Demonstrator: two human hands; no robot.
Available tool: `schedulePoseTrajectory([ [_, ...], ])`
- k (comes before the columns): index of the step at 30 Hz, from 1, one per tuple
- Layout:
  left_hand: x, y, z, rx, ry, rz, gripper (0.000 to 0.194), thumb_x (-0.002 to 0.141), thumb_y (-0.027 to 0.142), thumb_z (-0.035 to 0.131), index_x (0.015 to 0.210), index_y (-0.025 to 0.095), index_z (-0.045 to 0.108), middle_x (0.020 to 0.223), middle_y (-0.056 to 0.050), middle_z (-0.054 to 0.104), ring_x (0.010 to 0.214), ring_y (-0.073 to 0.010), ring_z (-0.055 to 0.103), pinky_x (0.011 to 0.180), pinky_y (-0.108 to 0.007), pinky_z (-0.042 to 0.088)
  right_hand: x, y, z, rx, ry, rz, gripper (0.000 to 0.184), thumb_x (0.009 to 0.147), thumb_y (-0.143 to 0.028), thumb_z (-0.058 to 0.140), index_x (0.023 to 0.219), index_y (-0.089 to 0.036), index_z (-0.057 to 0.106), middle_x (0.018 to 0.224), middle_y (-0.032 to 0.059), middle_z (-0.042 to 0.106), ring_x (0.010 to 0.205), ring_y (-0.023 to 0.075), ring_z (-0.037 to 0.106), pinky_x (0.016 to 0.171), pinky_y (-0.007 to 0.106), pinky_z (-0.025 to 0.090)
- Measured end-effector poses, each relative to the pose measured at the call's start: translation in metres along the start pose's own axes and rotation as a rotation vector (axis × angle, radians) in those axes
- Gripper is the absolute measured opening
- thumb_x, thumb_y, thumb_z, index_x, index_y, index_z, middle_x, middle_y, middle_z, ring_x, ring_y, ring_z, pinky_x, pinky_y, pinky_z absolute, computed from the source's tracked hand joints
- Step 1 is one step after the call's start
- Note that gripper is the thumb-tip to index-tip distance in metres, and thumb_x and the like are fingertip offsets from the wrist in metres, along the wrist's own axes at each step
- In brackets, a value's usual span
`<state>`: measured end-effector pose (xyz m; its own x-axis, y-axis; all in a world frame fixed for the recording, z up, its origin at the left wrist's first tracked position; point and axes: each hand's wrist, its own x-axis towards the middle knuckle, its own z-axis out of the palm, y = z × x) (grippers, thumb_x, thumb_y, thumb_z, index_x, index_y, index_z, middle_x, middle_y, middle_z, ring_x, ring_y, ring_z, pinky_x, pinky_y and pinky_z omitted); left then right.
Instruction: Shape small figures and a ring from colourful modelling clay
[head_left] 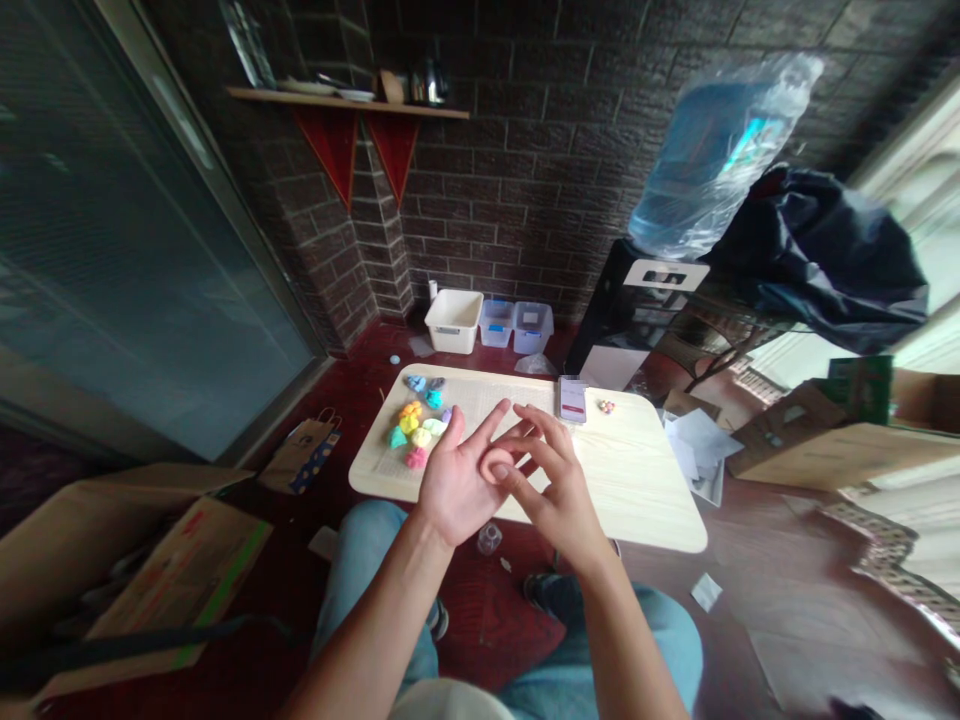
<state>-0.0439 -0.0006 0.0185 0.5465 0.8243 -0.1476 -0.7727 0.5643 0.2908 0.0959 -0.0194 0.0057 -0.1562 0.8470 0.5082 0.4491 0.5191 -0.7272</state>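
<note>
Left hand [455,483] is palm up, fingers spread, over the near edge of the board [637,490]. Right hand [546,495] is curled, fingertips toward the left palm. A pinkish curl [497,465] sits between them; can't tell if it's clay or a thumb, so can't confirm a pinch. Clay lumps [410,430] in mixed colours lie just left of the hands, on the printed sheet [480,400]. Phone [572,398] sits at the far edge, colored bits [605,406] beside it.

Risks: a wide hand movement could knock the lumps or phone off the board. Touching lumps together could blend colours. Small pieces could roll off; a blue bit [394,358] is already on the floor.
</note>
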Motion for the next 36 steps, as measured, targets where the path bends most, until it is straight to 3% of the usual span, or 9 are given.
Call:
schedulePoseTrajectory([
  [3, 0.003, -0.002, -0.004, 0.024, -0.012, -0.030, 0.059, 0.093, 0.054, 0.042, 0.137, 0.015, 0.050, 0.126, -0.016, 0.063, 0.115, -0.0255, 0.060, 0.095, -0.036, 0.046, 0.000, -0.003, -0.001, 0.085, -0.062, 0.060, 0.011, 0.085, -0.032, 0.067, 0.094, -0.026, 0.070, 0.144, 0.0083, 0.049, 0.139, 0.0284, 0.038, 0.115, 0.055, 0.025],
  [6, 0.005, -0.004, -0.010, 0.032, -0.020, -0.084, 0.055, 0.094, 0.052, 0.042, 0.129, 0.011, 0.057, 0.121, -0.016, 0.067, 0.114, -0.0262, 0.061, 0.099, -0.039, 0.045, -0.001, -0.002, -0.002, 0.059, -0.160, 0.064, 0.010, 0.085, -0.033, 0.068, 0.091, -0.026, 0.071, 0.148, 0.0069, 0.046, 0.144, 0.0297, 0.029, 0.118, 0.059, 0.011],
  [10, 0.005, -0.007, -0.013, 0.022, -0.058, -0.126, 0.058, 0.095, 0.055, 0.037, 0.123, 0.011, 0.061, 0.117, -0.016, 0.069, 0.113, -0.0265, 0.062, 0.100, -0.040, 0.045, 0.000, -0.002, -0.003, 0.027, -0.198, 0.076, 0.018, 0.085, -0.036, 0.067, 0.100, -0.027, 0.070, 0.151, 0.0073, 0.042, 0.145, 0.0309, 0.027, 0.118, 0.060, 0.000],
  [16, 0.007, -0.014, -0.011, 0.024, -0.027, -0.127, 0.055, 0.094, 0.055, 0.038, 0.118, 0.012, 0.063, 0.107, -0.013, 0.072, 0.116, -0.0268, 0.061, 0.101, -0.041, 0.045, 0.018, -0.016, 0.013, 0.206, 0.037, 0.133, 0.042, 0.100, -0.044, 0.032, 0.116, -0.023, 0.064, 0.133, 0.0104, 0.061, 0.130, 0.0235, 0.051, 0.118, 0.051, 0.021],
  [21, 0.004, -0.019, -0.009, 0.064, -0.037, -0.071, 0.063, 0.090, 0.066, 0.037, 0.125, 0.019, 0.060, 0.124, -0.011, 0.065, 0.126, -0.0310, 0.053, 0.106, -0.046, 0.039, 0.027, -0.016, 0.040, 0.052, -0.033, 0.066, 0.054, 0.102, -0.045, 0.019, 0.122, -0.022, 0.064, 0.130, 0.0088, 0.065, 0.132, 0.0228, 0.050, 0.119, 0.052, 0.016],
  [25, 0.001, -0.021, -0.005, 0.074, 0.005, 0.043, 0.057, 0.089, 0.065, 0.039, 0.117, 0.022, 0.065, 0.124, -0.008, 0.065, 0.126, -0.0291, 0.053, 0.110, -0.046, 0.035, 0.025, -0.016, 0.044, 0.014, -0.076, 0.049, 0.068, 0.101, -0.048, 0.008, 0.105, -0.022, 0.070, 0.095, 0.0070, 0.075, 0.102, 0.0213, 0.066, 0.114, 0.049, 0.025],
  [29, 0.002, -0.026, -0.001, 0.107, 0.022, 0.099, 0.055, 0.087, 0.066, 0.041, 0.098, 0.020, 0.069, 0.114, -0.008, 0.067, 0.122, -0.0278, 0.056, 0.110, -0.044, 0.036, 0.023, -0.021, 0.037, -0.043, -0.035, 0.112, 0.075, 0.098, -0.055, 0.005, 0.080, -0.020, 0.068, 0.070, 0.0066, 0.068, 0.072, 0.0206, 0.064, 0.085, 0.039, 0.045],
  [31, 0.003, -0.029, 0.003, 0.124, 0.035, 0.121, 0.056, 0.085, 0.068, 0.044, 0.093, 0.019, 0.069, 0.110, -0.008, 0.068, 0.119, -0.0270, 0.058, 0.110, -0.043, 0.038, 0.022, -0.023, 0.034, -0.064, -0.012, 0.111, 0.074, 0.098, -0.056, 0.007, 0.078, -0.019, 0.067, 0.068, 0.0067, 0.067, 0.071, 0.0210, 0.062, 0.074, 0.035, 0.044],
  [36, -0.002, -0.040, 0.014, 0.209, 0.096, 0.211, 0.055, 0.084, 0.069, 0.044, 0.092, 0.020, 0.067, 0.106, -0.006, 0.069, 0.117, -0.0240, 0.058, 0.108, -0.038, 0.039, 0.019, -0.028, 0.027, -0.037, 0.023, 0.078, 0.068, 0.099, -0.054, 0.011, 0.072, -0.020, 0.064, 0.064, 0.0053, 0.063, 0.069, 0.0199, 0.060, 0.068, 0.032, 0.040],
])
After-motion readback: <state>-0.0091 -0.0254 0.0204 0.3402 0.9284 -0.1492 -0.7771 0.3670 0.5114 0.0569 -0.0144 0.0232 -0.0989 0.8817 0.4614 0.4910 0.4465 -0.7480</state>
